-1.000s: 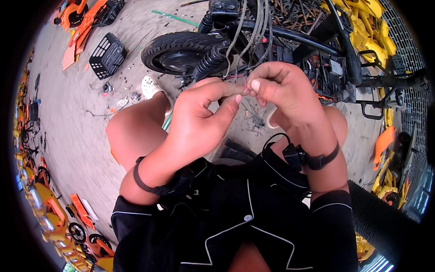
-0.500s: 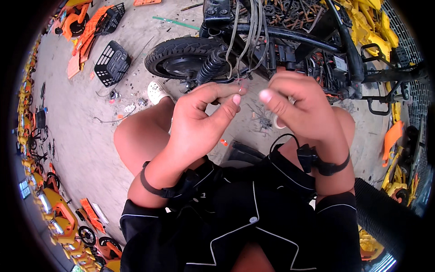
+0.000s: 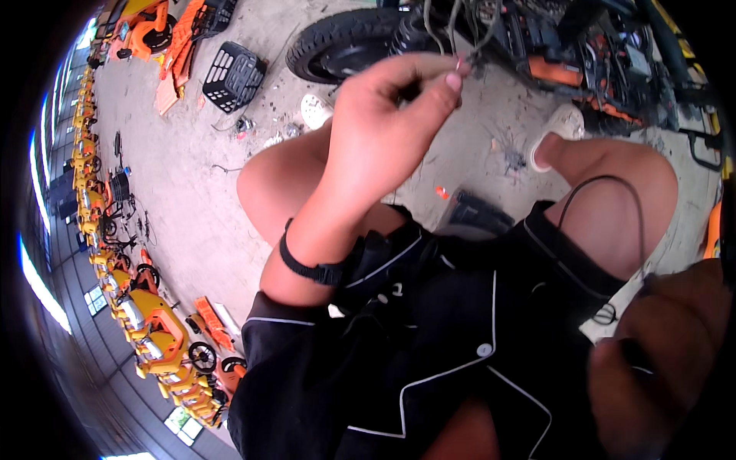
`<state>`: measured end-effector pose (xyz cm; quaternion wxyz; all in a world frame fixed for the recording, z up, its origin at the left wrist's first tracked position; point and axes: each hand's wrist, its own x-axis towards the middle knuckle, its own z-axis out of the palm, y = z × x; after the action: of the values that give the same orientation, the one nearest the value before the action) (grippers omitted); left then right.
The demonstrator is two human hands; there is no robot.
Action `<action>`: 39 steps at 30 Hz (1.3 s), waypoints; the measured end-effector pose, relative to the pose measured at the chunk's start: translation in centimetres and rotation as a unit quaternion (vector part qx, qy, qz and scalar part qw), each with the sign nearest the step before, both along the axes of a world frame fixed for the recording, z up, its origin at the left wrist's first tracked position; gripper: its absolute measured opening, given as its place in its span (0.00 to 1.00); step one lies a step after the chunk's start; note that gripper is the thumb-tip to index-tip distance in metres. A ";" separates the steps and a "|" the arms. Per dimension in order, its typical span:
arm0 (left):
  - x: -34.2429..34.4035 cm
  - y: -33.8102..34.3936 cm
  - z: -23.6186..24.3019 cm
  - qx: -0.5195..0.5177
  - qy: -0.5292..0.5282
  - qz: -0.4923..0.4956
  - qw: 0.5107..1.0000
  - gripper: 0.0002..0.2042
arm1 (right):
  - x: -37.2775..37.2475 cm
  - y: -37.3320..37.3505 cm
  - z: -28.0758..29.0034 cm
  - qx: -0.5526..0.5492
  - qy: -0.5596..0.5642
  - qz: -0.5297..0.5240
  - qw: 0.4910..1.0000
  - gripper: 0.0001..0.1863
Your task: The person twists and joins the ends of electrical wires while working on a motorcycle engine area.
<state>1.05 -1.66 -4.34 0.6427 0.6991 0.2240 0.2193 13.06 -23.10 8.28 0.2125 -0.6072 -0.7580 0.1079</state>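
Note:
My left hand point(image 3: 387, 126) is raised at the upper middle, thumb and forefinger pinched together at the lower ends of several grey cables point(image 3: 452, 31). A thin reddish wire point(image 3: 460, 64) shows at its fingertips. The cables hang from the black vehicle frame point(image 3: 517, 65) beyond the hand. My right hand point(image 3: 659, 360) is low at the right edge, dark, blurred and close to the camera. Its fingers are curled in part, but what is in them, if anything, cannot be made out.
Beyond the left hand is a black-tyred wheel point(image 3: 337, 46). A black plastic basket point(image 3: 234, 77) lies on the concrete floor, left of it. Between my legs sits a dark box-like object point(image 3: 475, 215). Yellow and orange vehicles point(image 3: 157, 326) line the left side.
My right hand has left the cable ends and swung down to the lower right. The left hand keeps its pinch. The whole view has shifted, and the vehicle now sits higher in it.

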 end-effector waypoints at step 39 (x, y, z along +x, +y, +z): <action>-1.1 -1.0 0.7 0.034 -0.002 -0.018 0.999 0.10 | -5.1 -1.1 -2.0 -0.051 -0.068 0.023 0.996 0.18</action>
<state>-0.10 -2.65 -3.59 0.6229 0.7238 0.2031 0.2165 7.93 -24.17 6.30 0.1270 -0.6055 -0.7780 0.1096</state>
